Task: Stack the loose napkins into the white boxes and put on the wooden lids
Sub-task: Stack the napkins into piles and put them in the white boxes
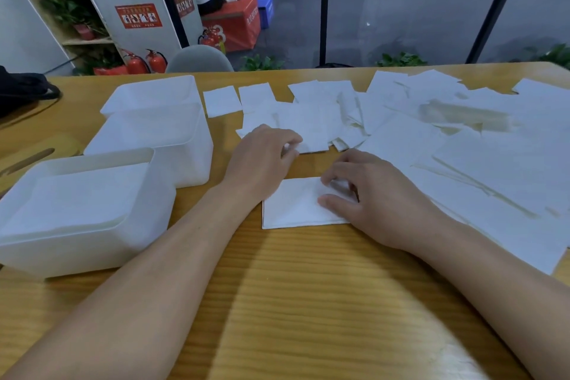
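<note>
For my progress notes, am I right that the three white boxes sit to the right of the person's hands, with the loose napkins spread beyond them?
Not quite: the head view shows the three white boxes to the left of the hands, not the right. The loose napkins do spread beyond.

It looked like a gym hall: beyond the wooden table (308, 287) stood fire extinguishers (148, 62), a red jump box (234, 25) and plant shelves (61, 9).

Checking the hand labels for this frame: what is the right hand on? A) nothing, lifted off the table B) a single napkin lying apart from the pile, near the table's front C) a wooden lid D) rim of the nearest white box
B: the right hand rests with curled fingers on the lone napkin lying on the table, clear of the nearest white box.
</note>
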`<state>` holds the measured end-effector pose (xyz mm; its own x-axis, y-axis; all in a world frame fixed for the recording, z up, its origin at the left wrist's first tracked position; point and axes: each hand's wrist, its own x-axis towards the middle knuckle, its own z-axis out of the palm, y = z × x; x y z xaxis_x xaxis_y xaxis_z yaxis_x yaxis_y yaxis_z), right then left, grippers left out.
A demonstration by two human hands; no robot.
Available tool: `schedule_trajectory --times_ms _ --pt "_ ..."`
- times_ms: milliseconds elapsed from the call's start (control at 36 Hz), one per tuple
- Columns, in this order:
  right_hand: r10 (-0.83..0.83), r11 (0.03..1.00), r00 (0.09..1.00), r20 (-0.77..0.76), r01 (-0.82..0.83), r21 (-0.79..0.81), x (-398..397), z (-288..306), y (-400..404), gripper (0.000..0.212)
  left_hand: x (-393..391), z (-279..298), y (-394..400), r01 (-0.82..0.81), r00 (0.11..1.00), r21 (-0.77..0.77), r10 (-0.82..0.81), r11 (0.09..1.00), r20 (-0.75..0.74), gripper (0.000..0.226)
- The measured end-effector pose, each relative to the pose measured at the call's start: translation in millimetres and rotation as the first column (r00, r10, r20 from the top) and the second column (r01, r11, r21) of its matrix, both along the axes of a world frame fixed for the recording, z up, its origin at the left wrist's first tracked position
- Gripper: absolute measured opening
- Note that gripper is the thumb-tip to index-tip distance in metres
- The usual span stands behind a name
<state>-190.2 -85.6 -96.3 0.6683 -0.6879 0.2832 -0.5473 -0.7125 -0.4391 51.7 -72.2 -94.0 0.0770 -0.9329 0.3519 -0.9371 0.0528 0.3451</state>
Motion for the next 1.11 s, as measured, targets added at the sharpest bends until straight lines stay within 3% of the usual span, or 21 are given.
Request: schedule_trajectory --times_ms 139,278,444,583,694,778,889,1028,1111 --pt "-0.010 1.000 1.000 0.017 0.010 0.010 -0.1 2.7 0.9 0.023 5.2 -0.1 0.9 0.016 0.995 -0.026 -0.014 1.000 0.097 0.020" --pt "-0.048 0.999 0.997 0.066 0.046 0.023 -1.9 3.0 -1.1 0.019 5.9 1.5 4.8 0.010 1.000 -0.038 -0.010 0.999 0.005 0.016" --pt "-0.079 0.996 0.988 0.132 0.083 -0.027 -2.6 4.4 -6.0 0.030 3.3 8.2 25.0 -0.003 0.992 -0.043 -0.003 0.999 -0.126 0.012" --pt "-0.085 0.987 0.987 0.135 0.102 -0.127 6.5 8.2 -2.0 0.040 -9.1 14.9 42.7 0.150 0.979 -0.017 -0.151 0.989 -0.135 0.010" --pt "-0.097 0.973 0.981 0.170 0.129 -0.189 8.8 4.1 -3.5 0.015 -16.4 19.2 47.0 0.217 0.951 -0.048 -0.222 0.975 -0.214 0.013" --pt "-0.132 0.973 0.960 0.248 0.173 -0.154 1.5 6.7 -8.3 0.011 -8.0 19.1 45.7 0.233 0.934 -0.023 -0.230 0.972 -0.272 0.031" --pt "-0.112 0.991 0.903 0.415 0.133 -0.023 -5.8 14.2 -6.6 0.016 0.6 16.6 42.8 0.266 0.941 0.018 -0.256 0.964 -0.221 0.048" --pt "-0.051 0.994 0.838 0.544 -0.011 0.109 -7.5 18.3 -1.3 0.020 -0.8 12.5 35.8 0.183 0.959 -0.051 -0.189 0.982 -0.210 0.041" --pt "-0.053 0.991 0.806 0.589 -0.028 0.129 -9.3 19.7 -2.5 0.021 3.0 14.3 35.6 0.150 0.958 -0.097 -0.169 0.984 -0.231 0.019"
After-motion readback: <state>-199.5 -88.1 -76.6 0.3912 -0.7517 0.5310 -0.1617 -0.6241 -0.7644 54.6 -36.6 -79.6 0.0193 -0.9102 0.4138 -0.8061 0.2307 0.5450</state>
